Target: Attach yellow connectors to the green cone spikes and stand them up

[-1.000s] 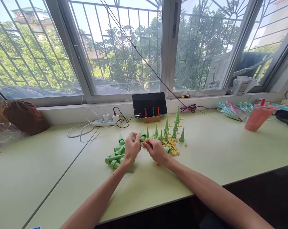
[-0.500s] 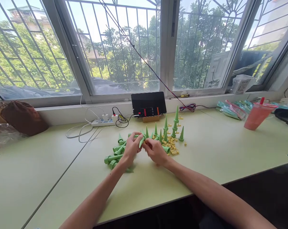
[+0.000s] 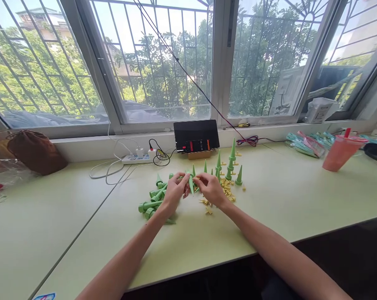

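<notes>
My left hand (image 3: 176, 189) is closed around a pale green plastic watering spike (image 3: 191, 186), its point angled down toward me. Against the spike's side, my right hand (image 3: 212, 188) pinches a small yellow valve (image 3: 196, 178), mostly covered by the fingertips. Left of my left hand lies a pile of green spikes with ribbed caps (image 3: 151, 206). Loose yellow valves (image 3: 227, 192) are heaped just beyond my right hand, and a few lie below it. Behind them, several green spikes (image 3: 230, 160) stand point up, some stacked with yellow valves sticking out sideways.
A tablet (image 3: 196, 132) leans at the window wall with a phone (image 3: 197, 146) before it. A power strip (image 3: 138, 158) with cables lies to its left. A pink cup (image 3: 343, 152) and plastic packets (image 3: 304, 145) are right; a brown pouch (image 3: 36, 152) is far left.
The spike in my left hand has turned so more of its length faces me. My right hand has moved slightly up and right, uncovering yellow valves on the table below it.
</notes>
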Action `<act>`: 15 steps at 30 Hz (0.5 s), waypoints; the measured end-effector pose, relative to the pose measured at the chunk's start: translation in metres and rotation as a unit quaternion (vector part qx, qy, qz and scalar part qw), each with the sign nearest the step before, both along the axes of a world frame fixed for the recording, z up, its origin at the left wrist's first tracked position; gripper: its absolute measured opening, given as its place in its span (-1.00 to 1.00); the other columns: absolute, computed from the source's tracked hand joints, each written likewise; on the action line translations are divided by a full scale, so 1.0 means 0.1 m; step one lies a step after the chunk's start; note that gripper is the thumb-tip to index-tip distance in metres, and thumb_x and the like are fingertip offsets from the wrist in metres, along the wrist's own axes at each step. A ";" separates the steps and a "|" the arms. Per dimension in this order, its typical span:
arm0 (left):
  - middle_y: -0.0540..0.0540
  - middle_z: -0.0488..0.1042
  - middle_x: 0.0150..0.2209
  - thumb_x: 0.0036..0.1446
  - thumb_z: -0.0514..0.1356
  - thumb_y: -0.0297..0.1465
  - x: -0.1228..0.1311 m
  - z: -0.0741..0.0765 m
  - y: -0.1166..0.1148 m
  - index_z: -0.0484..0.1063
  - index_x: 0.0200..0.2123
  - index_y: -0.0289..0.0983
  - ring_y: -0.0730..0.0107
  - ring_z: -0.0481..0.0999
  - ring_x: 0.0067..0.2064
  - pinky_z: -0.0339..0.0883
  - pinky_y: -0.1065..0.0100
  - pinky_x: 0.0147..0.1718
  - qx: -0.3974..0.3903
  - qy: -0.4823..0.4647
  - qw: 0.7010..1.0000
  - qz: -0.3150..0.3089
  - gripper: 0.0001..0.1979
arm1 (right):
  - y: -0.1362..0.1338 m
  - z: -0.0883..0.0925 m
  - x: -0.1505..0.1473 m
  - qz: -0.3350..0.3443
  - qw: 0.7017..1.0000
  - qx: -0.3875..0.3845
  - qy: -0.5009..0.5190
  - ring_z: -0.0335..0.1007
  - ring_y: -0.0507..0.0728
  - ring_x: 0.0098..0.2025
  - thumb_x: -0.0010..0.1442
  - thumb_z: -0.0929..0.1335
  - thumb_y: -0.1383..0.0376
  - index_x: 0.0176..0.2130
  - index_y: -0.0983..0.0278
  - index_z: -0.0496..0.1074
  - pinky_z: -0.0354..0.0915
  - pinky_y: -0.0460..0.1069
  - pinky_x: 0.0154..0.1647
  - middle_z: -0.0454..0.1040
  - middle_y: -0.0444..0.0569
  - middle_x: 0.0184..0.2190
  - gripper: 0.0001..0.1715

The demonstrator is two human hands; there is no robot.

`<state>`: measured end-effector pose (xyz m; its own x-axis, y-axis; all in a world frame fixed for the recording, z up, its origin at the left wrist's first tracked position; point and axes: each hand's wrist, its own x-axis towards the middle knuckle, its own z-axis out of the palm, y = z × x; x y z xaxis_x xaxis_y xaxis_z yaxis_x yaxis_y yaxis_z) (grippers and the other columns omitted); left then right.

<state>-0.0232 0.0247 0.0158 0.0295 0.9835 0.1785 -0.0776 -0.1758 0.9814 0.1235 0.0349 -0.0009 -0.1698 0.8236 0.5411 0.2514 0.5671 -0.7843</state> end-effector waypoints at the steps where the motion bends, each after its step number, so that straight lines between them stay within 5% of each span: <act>1: 0.14 0.27 -0.65 0.00 0.27 -0.09 0.00 0.00 -0.01 0.31 -0.31 -0.26 0.60 0.21 -0.71 0.05 0.52 -0.75 0.003 0.000 1.000 -0.007 -0.63 | 0.02 0.01 0.02 -0.001 1.000 0.009 0.000 0.27 0.04 -0.49 0.24 0.29 0.11 -0.32 0.30 0.48 0.20 -0.09 -0.46 0.45 -0.06 -0.48 -0.67; 5: 0.10 0.33 -0.57 0.02 0.27 -0.13 0.02 0.02 -0.04 0.30 -0.20 -0.25 0.57 0.28 -0.66 0.12 0.50 -0.72 0.021 0.007 0.999 -0.025 -0.61 | 0.06 0.04 0.08 0.000 0.999 0.042 0.001 0.33 0.07 -0.42 0.24 0.30 0.16 -0.26 0.30 0.50 0.24 -0.07 -0.39 0.49 0.00 -0.38 -0.72; 15: 0.04 0.36 -0.45 0.09 0.23 -0.15 -0.02 -0.06 0.01 0.31 -0.14 -0.27 0.61 0.27 -0.64 0.17 0.49 -0.72 0.051 0.034 0.998 -0.029 -0.62 | 0.08 0.01 0.11 0.041 0.998 0.027 -0.025 0.22 0.03 -0.55 0.29 0.23 0.16 -0.29 0.28 0.42 0.16 -0.08 -0.49 0.34 -0.13 -0.57 -0.71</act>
